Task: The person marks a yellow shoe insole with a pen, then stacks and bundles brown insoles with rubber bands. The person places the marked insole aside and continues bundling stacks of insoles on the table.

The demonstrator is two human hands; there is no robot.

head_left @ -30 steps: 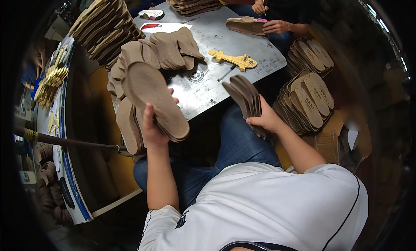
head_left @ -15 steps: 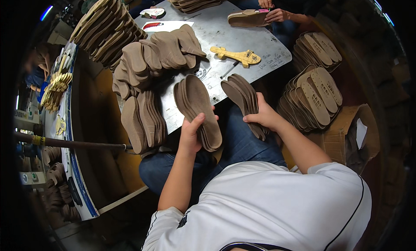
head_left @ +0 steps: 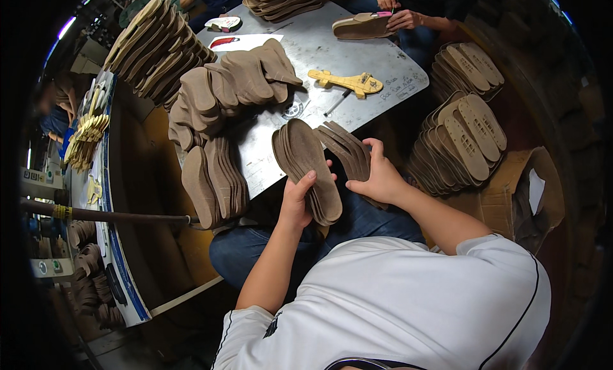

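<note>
My left hand is closed round a stack of brown shoe insoles, held upright over my lap at the table's near edge. A second, smaller stack of brown insoles is gripped by my right hand, its thumb across the side. The two stacks are close together, tops leaning toward each other. To the left, more insole stacks stand at the table edge, with a curved row of insoles behind them. A yellow template and a pen lie beyond my hands.
The metal table carries a tall insole pile at far left. Insoles with pale, slotted boards are stacked right of me, beside a cardboard box. Across the table, a co-worker's hand holds an insole. A bar juts in from the left.
My left hand has moved right with its insole stack. My right hand has turned its stack inward, so the two bundles are now nearly together.
</note>
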